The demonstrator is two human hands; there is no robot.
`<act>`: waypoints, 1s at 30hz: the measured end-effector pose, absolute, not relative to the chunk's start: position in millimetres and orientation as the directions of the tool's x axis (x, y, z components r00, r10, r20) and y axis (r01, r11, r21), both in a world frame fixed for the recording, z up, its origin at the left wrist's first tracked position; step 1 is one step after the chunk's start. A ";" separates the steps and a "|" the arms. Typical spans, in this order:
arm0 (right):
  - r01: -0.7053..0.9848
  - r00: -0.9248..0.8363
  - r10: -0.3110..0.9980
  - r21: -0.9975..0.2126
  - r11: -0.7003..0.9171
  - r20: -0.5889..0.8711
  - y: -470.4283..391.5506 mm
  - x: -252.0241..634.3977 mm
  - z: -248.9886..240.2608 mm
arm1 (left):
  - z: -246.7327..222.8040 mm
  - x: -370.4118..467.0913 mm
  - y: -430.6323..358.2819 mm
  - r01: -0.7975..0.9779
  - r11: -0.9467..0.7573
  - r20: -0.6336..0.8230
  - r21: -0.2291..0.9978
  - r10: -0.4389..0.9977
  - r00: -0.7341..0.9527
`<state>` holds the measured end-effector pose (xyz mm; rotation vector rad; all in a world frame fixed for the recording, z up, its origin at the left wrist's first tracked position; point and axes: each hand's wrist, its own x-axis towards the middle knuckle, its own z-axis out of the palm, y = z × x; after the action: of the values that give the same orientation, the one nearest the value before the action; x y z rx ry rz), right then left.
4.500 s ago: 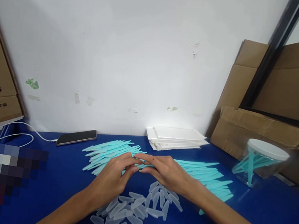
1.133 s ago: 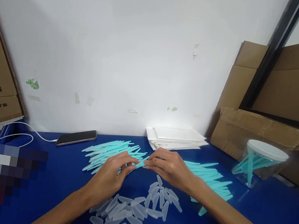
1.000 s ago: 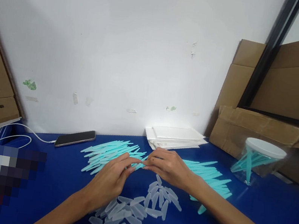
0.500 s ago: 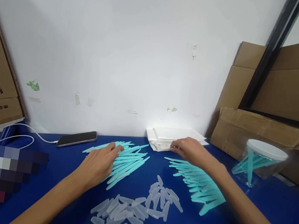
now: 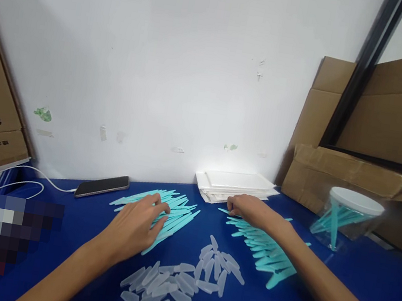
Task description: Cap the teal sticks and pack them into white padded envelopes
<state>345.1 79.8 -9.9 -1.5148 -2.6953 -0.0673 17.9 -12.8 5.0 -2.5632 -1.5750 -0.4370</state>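
Observation:
Slim turquoise plastic sticks, apparently eyebrow razors, lie in a left pile (image 5: 177, 218) and a right pile (image 5: 265, 251). My left hand (image 5: 145, 218) rests over the left pile, its fingers curved and its thumb apart; some sticks are hidden under it. At the far end of the right pile, my right hand (image 5: 243, 206) has its fingertips pinched on a turquoise stick (image 5: 223, 210), whose tip sticks out to the left. Nearer to me lie frosted clear plastic caps in a larger group (image 5: 158, 287) and a smaller group (image 5: 218, 266).
White flat sheets (image 5: 238, 181) are stacked against the wall. At the right stands a clear tub with a white lid (image 5: 356, 201) and turquoise sticks inside. A phone (image 5: 102, 187) on a cable lies back left. Cardboard boxes (image 5: 342, 179) flank the blue table (image 5: 86, 285).
My right hand has come down and slightly nearer, from beside the white sheets onto the right pile's far end. My left hand has shifted slightly right, its thumb now showing.

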 end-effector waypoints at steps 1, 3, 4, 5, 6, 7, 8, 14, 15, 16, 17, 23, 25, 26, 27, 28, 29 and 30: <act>0.850 -0.527 0.847 0.019 0.527 0.069 79.9 344.7 -10.8 | 5.6 22.8 -16.9 0.846 -0.510 0.273 0.156 0.845 0.460; 0.841 -0.541 0.838 0.025 0.541 0.076 80.2 344.5 -12.2 | 5.3 33.3 -25.2 0.760 -0.576 0.205 0.300 0.817 0.538; 0.837 -0.546 0.834 0.026 0.546 0.077 80.5 344.6 -12.7 | 4.3 38.2 -29.0 0.733 -0.583 0.173 0.350 0.810 0.561; 0.834 -0.551 0.831 0.027 0.551 0.077 81.0 344.8 -13.3 | 2.7 42.4 -32.2 0.712 -0.586 0.143 0.388 0.801 0.581; 0.831 -0.555 0.828 0.027 0.555 0.077 81.6 344.9 -13.8 | 0.8 45.6 -34.6 0.698 -0.584 0.119 0.415 0.795 0.594; 0.828 -0.560 0.825 0.026 0.560 0.079 82.1 345.0 -14.4 | -1.4 47.8 -36.2 0.690 -0.579 0.101 0.435 0.792 0.602; 0.825 -0.564 0.822 0.025 0.564 0.080 82.5 345.0 -15.1 | -3.5 49.0 -37.0 0.685 -0.574 0.090 0.449 0.791 0.605; 0.814 -0.580 0.809 0.035 0.579 0.100 79.9 343.3 -15.4 | -8.7 48.5 -36.2 0.678 -0.537 0.079 0.502 0.809 0.582; 0.814 -0.580 0.808 0.039 0.579 0.106 78.5 342.8 -14.0 | -8.2 48.9 -36.4 0.675 -0.535 0.074 0.508 0.808 0.584; 0.815 -0.579 0.808 0.042 0.578 0.111 76.8 342.2 -12.1 | -7.7 49.5 -36.7 0.672 -0.535 0.072 0.512 0.807 0.587; 0.815 -0.579 0.807 0.045 0.578 0.116 74.9 341.4 -9.7 | -7.1 50.2 -36.8 0.669 -0.536 0.075 0.515 0.806 0.587; 0.789 -0.608 0.760 0.067 0.611 0.228 63.1 330.1 2.0 | -7.7 48.7 -30.0 0.645 -0.538 0.213 0.542 0.831 0.514; 0.765 -0.632 0.718 0.083 0.639 0.293 60.3 325.1 2.5 | -9.5 46.5 -26.8 0.631 -0.536 0.280 0.561 0.840 0.465; 0.751 -0.645 0.694 0.094 0.654 0.320 59.1 322.7 2.5 | -10.4 45.6 -25.7 0.625 -0.536 0.310 0.568 0.842 0.441; 0.740 -0.655 0.674 0.106 0.665 0.341 57.8 320.6 2.6 | -11.3 45.1 -24.9 0.619 -0.536 0.334 0.574 0.843 0.421; 0.733 -0.661 0.660 0.118 0.670 0.357 56.5 318.7 2.9 | -12.3 45.1 -24.3 0.612 -0.535 0.353 0.582 0.845 0.403; 0.728 -0.666 0.650 0.126 0.674 0.366 55.0 316.9 3.3 | -13.1 45.4 -23.9 0.603 -0.530 0.367 0.596 0.848 0.382; 0.721 -0.671 0.640 0.127 0.681 0.375 53.3 315.1 3.9 | -14.0 45.9 -23.4 0.592 -0.517 0.374 0.619 0.856 0.357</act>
<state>315.1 53.3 3.9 -1.0804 -2.5952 -0.3827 45.9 -23.4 -14.0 -2.8809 -1.6266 -1.2315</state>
